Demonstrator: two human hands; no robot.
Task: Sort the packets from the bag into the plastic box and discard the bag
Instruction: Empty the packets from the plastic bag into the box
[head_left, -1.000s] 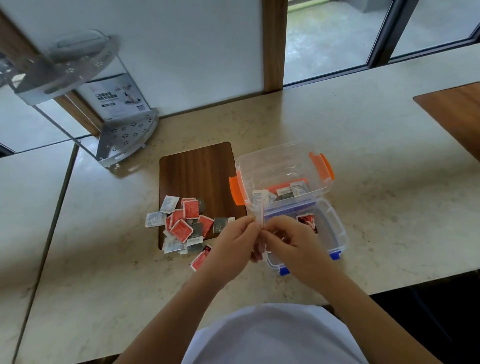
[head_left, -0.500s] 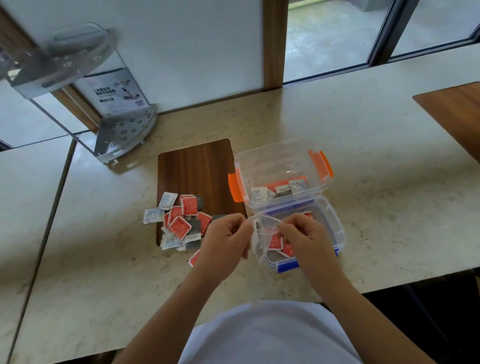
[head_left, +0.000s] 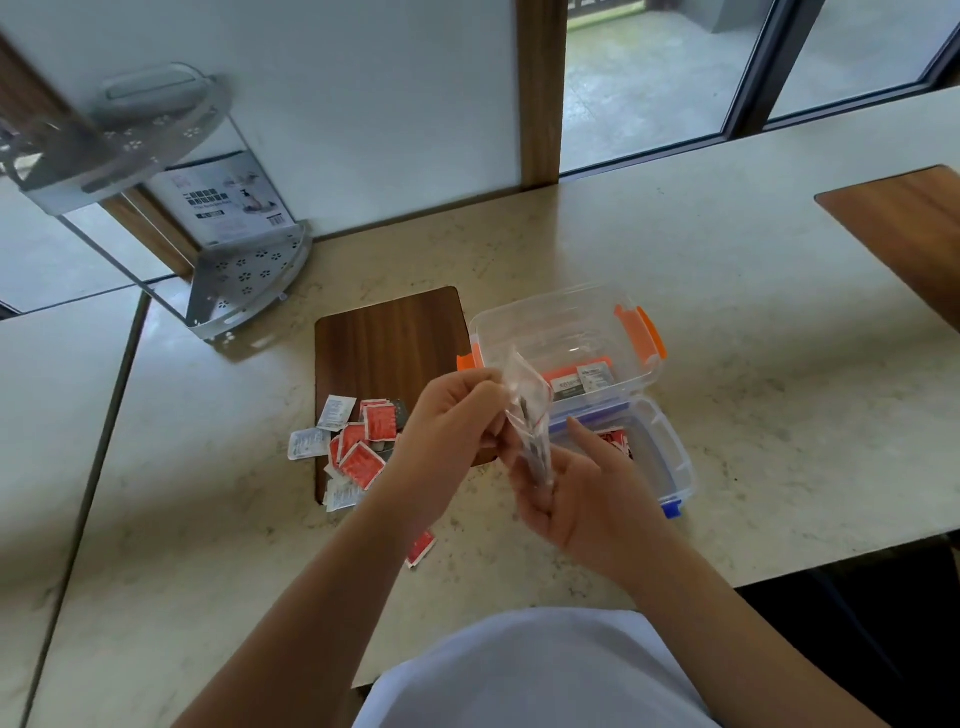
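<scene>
A small clear zip bag (head_left: 524, 395) with a red seal line is held up over the table's front. My left hand (head_left: 447, 431) pinches its upper edge. Below it, my right hand (head_left: 576, 488) lies palm-up with dark packets (head_left: 537, 460) resting in the palm under the bag's mouth. The clear plastic box (head_left: 670, 457) with blue latches stands open just right of my hands, a red packet (head_left: 615, 441) inside. Its lid (head_left: 561, 332) with orange clips leans back, several packets against it. A pile of red, white and grey packets (head_left: 358, 447) lies to the left.
A dark wooden board (head_left: 389, 338) lies under part of the pile. One red packet (head_left: 421, 548) lies apart near my left forearm. A grey perforated corner shelf (head_left: 244, 280) stands at the back left by the wall. Another wooden panel (head_left: 904, 223) sits far right.
My hands rose from beside the box. The bag went from being pulled open between both hands to hanging from my left hand, with dark packets now in my upturned right palm.
</scene>
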